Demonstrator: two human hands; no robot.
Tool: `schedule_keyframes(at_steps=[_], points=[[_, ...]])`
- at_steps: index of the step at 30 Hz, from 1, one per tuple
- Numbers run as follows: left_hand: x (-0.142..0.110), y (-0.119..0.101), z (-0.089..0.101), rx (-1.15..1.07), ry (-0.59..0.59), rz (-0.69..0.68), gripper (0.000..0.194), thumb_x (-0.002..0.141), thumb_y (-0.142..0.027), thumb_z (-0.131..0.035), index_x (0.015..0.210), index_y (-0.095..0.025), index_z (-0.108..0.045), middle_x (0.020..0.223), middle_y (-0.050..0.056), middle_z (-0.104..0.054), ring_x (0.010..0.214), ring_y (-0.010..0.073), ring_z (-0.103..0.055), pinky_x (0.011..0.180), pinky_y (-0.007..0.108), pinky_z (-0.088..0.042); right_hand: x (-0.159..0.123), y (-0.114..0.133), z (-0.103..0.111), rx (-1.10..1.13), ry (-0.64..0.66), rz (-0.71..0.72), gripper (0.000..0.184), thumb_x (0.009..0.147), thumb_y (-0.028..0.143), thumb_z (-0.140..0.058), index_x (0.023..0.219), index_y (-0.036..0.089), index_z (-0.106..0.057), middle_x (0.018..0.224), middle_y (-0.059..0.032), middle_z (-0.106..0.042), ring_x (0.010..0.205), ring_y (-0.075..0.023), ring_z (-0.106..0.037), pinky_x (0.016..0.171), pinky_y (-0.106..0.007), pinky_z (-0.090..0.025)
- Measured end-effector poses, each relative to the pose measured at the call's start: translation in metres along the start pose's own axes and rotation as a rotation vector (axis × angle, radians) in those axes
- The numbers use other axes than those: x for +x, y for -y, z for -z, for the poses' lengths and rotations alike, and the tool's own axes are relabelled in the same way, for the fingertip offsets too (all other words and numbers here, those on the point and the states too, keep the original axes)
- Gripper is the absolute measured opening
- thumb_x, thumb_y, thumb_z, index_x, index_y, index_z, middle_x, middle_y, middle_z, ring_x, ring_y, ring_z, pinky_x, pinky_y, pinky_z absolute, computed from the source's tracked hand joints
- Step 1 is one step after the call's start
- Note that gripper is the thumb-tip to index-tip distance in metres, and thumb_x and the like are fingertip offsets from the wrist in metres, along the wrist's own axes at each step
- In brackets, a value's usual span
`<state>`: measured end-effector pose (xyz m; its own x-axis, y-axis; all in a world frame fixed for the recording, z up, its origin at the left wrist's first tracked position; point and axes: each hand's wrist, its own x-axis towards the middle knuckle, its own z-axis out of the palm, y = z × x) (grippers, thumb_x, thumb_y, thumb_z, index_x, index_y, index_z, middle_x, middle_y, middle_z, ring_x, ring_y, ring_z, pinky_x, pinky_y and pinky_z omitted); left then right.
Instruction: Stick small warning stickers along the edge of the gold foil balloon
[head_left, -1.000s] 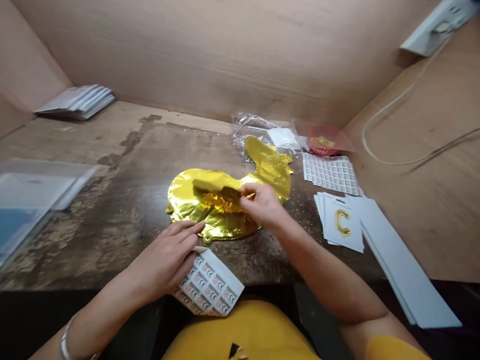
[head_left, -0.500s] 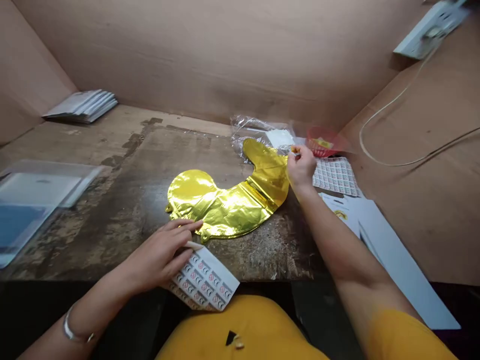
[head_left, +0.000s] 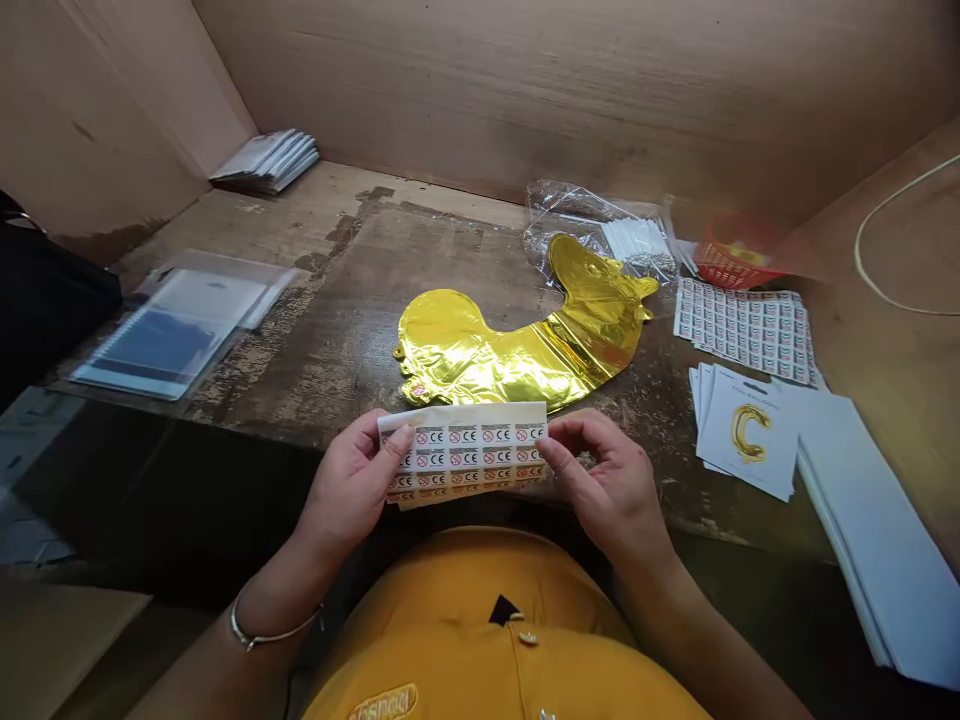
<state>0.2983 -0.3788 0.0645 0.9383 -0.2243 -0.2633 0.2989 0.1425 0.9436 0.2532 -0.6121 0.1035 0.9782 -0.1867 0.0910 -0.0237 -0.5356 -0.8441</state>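
Note:
Between my hands, close to the table's front edge, is a sheet of printed labels (head_left: 463,437) with CE and red warning marks. It is folded or layered, its lower part bending under. My left hand (head_left: 352,485) grips its left end, thumb on top. At the right end, my right hand (head_left: 604,480) pinches the edge between thumb and forefinger. Just beyond the sheet a flat gold foil balloon (head_left: 517,360), curved like a C, lies on the table. A small reddish printed mark shows at its lower left, near the tabs.
On the right are more label sheets (head_left: 742,330), cards with a gold C (head_left: 750,430), long white card (head_left: 877,520) and a red basket (head_left: 731,265). Behind the balloon lies a clear plastic bag (head_left: 562,205). Plastic sleeves (head_left: 172,320) and a stack of packets (head_left: 270,160) are left.
My right hand has left the balloon's far right end and come to the label sheet. The sheet has been raised and turned level between both hands. The view has shifted left.

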Motion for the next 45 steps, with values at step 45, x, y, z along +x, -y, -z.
schedule_keyframes(at_steps=[45], points=[[-0.02, 0.008, -0.019, 0.317, -0.269, -0.461, 0.053, 0.08, -0.022, -0.071, 0.127, -0.026, -0.049, 0.083, -0.004, -0.063, 0.075, 0.0098, -0.064, 0.07, 0.019, -0.055, -0.004, -0.005, 0.008, 0.477, 0.053, -0.2, 0.012, 0.085, 0.033, -0.066, 0.083, 0.021, -0.066, 0.072, 0.0027, -0.067, 0.066, -0.0096, -0.062, 0.06, -0.018, -0.051]])
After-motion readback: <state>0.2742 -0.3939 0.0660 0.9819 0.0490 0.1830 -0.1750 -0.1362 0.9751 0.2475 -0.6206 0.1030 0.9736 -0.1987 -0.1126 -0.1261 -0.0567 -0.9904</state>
